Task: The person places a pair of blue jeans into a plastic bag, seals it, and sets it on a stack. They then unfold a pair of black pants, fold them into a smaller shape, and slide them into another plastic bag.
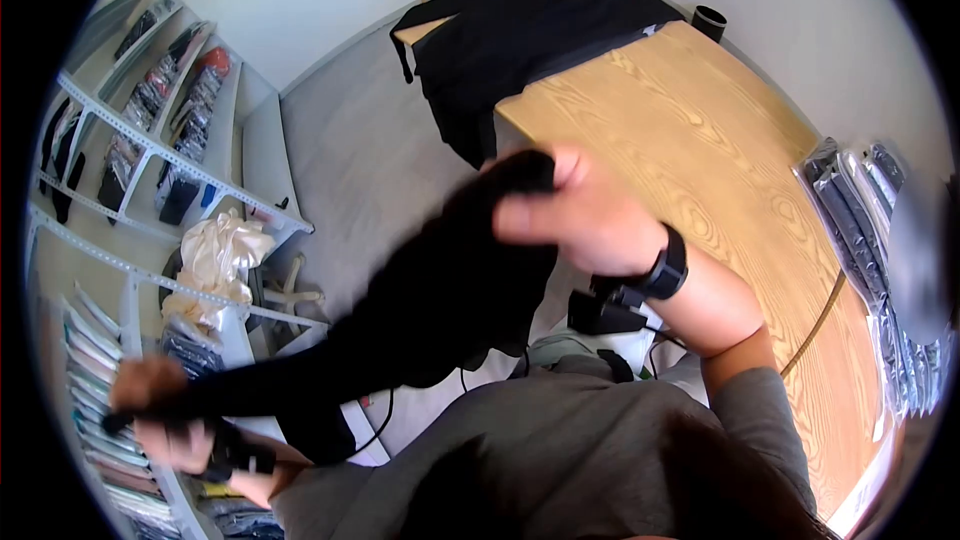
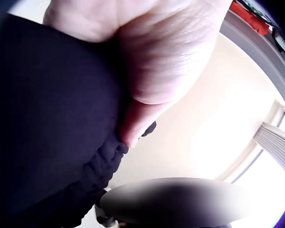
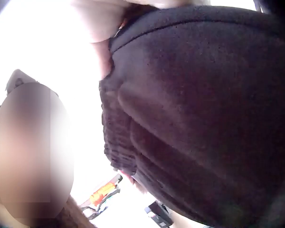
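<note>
A black garment (image 1: 430,300) with a gathered elastic edge stretches between both hands in front of the body. My right hand (image 1: 590,215) grips its upper end, thumb laid over the cloth. At the lower left, beside the shelves, my left hand (image 1: 165,415) holds the other end and looks blurred. The left wrist view has the thumb (image 2: 137,121) pressed against the cloth near the gathered edge. In the right wrist view the garment (image 3: 204,114) fills most of the picture, showing a curved seam; most of the right fingers are hidden.
Another black garment (image 1: 540,30) lies spread over the far end of the wooden table (image 1: 690,130), partly hanging off. Plastic-wrapped clothes (image 1: 860,230) are stacked on the right. Metal shelves (image 1: 150,145) stand at left with cream satin cloth (image 1: 220,250). A black bin (image 1: 709,23) stands beyond the table.
</note>
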`<state>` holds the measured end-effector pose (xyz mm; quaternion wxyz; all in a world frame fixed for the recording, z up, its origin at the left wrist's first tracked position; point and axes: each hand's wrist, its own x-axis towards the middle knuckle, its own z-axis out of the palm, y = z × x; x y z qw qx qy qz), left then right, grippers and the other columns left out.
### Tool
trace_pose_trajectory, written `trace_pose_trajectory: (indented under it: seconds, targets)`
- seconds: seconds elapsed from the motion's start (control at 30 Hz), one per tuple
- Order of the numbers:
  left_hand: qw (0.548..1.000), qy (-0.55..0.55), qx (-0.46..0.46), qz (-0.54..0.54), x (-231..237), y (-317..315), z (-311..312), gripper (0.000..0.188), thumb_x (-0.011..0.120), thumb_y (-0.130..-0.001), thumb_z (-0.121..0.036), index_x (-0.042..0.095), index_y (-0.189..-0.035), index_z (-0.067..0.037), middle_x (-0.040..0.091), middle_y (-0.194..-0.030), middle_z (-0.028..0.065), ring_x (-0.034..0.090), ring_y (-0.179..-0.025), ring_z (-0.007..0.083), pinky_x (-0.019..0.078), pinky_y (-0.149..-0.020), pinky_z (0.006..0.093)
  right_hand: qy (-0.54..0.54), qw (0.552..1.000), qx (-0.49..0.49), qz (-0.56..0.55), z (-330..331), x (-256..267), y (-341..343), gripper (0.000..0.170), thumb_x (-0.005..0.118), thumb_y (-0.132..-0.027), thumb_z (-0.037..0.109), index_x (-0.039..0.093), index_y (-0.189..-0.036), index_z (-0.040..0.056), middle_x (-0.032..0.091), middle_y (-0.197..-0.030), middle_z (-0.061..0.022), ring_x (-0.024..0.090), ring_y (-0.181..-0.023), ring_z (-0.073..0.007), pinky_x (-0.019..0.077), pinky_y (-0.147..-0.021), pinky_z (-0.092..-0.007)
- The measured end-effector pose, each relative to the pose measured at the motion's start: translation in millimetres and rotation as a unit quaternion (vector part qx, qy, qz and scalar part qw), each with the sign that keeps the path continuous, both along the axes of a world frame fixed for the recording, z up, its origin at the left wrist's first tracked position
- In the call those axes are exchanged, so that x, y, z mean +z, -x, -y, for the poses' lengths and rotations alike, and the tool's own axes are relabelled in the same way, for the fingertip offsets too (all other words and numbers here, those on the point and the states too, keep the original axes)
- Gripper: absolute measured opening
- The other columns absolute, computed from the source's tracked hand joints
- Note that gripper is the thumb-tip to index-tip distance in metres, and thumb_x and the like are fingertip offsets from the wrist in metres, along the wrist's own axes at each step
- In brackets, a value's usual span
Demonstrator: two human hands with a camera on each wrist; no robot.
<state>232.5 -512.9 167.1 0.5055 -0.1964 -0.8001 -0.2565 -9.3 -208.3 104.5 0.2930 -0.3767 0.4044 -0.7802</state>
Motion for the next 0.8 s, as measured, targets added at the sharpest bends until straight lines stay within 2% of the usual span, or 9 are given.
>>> trace_pose_trajectory:
  seconds: [0.03,0.1,0.13,0.2,0.37,0.53,0.6,0.73,0.8]
  targets:
    - [0.982,-0.116,0.130,-0.066,-23.9,6.9,8.9,0.024,0.065,-0.086,-0.019,0.055,-0.097,0.000,0.065,-0.091,0.0128,0.063,-0.071,0.0122,0.0518,-0.061,0.0269,-0.008,0.998,-0.055,-0.008,1.7,-8.6,8.6,0.010,0.069,-0.084,0.009,0.067,-0.093,0.0034,0.067,-0.087,0.0021,0.058,-0.081,-0.0036,0.0476,-0.074,-0.0214]
    - [0.949,-0.245,0.119,0.161,-21.6,42.2,24.0,0.022,0.061,-0.091,-0.020,0.057,-0.103,-0.002,0.065,-0.099,0.0097,0.065,-0.088,0.0165,0.0524,-0.075,0.0289,-0.006,0.994,-0.104,0.021,-0.5,-16.2,25.8,0.007,0.067,-0.086,0.010,0.066,-0.091,0.0047,0.067,-0.087,0.0013,0.059,-0.078,-0.0033,0.0474,-0.071,-0.0202]
    - [0.876,-0.428,0.022,0.221,-33.1,73.3,41.7,0.022,0.056,-0.093,-0.012,0.060,-0.108,0.003,0.064,-0.101,0.0082,0.060,-0.091,0.0150,0.0461,-0.080,0.0255,-0.009,0.993,-0.113,0.033,-3.9,-17.9,33.0,0.009,0.066,-0.088,0.011,0.066,-0.092,0.0034,0.067,-0.088,0.0000,0.061,-0.077,-0.0056,0.0488,-0.072,-0.0204]
    - [0.880,-0.358,-0.013,0.312,-44.3,129.4,39.5,0.024,0.061,-0.091,-0.019,0.061,-0.104,0.001,0.065,-0.099,0.0050,0.061,-0.088,0.0117,0.0470,-0.079,0.0248,-0.036,0.988,-0.118,0.091,-13.0,-15.5,38.5,0.010,0.064,-0.089,0.012,0.066,-0.091,0.0032,0.068,-0.088,-0.0012,0.064,-0.079,-0.0081,0.0507,-0.073,-0.0216]
    - [0.817,-0.420,-0.118,0.376,-65.0,196.1,2.6,0.026,0.059,-0.093,-0.023,0.063,-0.105,0.000,0.067,-0.098,0.0053,0.064,-0.086,0.0124,0.0478,-0.079,0.0245,-0.053,0.969,-0.171,0.167,-29.5,-40.3,64.7,0.021,0.063,-0.090,0.017,0.061,-0.099,-0.0013,0.067,-0.097,-0.0069,0.065,-0.085,-0.0130,0.0529,-0.075,-0.0256]
    - [0.843,-0.378,-0.116,0.364,-82.9,222.4,-13.9,0.027,0.058,-0.093,-0.023,0.064,-0.103,0.001,0.067,-0.095,0.0044,0.062,-0.083,0.0105,0.0470,-0.077,0.0245,-0.042,0.949,-0.224,0.217,-30.1,-47.4,74.9,0.018,0.061,-0.091,0.017,0.061,-0.097,0.0003,0.067,-0.095,-0.0063,0.064,-0.083,-0.0141,0.0515,-0.075,-0.0267]
    - [0.858,-0.377,-0.087,0.336,-87.9,230.7,-22.6,0.028,0.059,-0.093,-0.024,0.064,-0.100,0.003,0.067,-0.091,0.0044,0.060,-0.080,0.0102,0.0469,-0.074,0.0247,-0.031,0.941,-0.251,0.226,-25.5,-51.4,75.7,0.017,0.060,-0.091,0.017,0.062,-0.097,0.0010,0.067,-0.094,-0.0061,0.064,-0.083,-0.0140,0.0509,-0.075,-0.0269]
    - [0.948,-0.237,0.085,0.196,-100.9,251.5,-55.9,0.037,0.060,-0.091,-0.032,0.061,-0.086,0.005,0.063,-0.073,0.0134,0.057,-0.068,0.0174,0.0451,-0.065,0.0331,0.056,0.908,-0.384,0.161,0.6,-60.0,65.8,0.014,0.056,-0.094,0.016,0.063,-0.094,0.0036,0.065,-0.091,-0.0015,0.058,-0.082,-0.0090,0.0465,-0.075,-0.0239]
    - [0.951,-0.208,0.147,0.174,-97.9,249.8,-87.5,0.040,0.057,-0.092,-0.034,0.059,-0.084,0.005,0.062,-0.073,0.0198,0.059,-0.066,0.0300,0.0449,-0.063,0.0392,0.078,0.895,-0.425,0.109,18.3,-66.6,59.9,0.016,0.055,-0.095,0.017,0.060,-0.096,0.0017,0.061,-0.087,0.0016,0.052,-0.078,-0.0064,0.0436,-0.074,-0.0236]
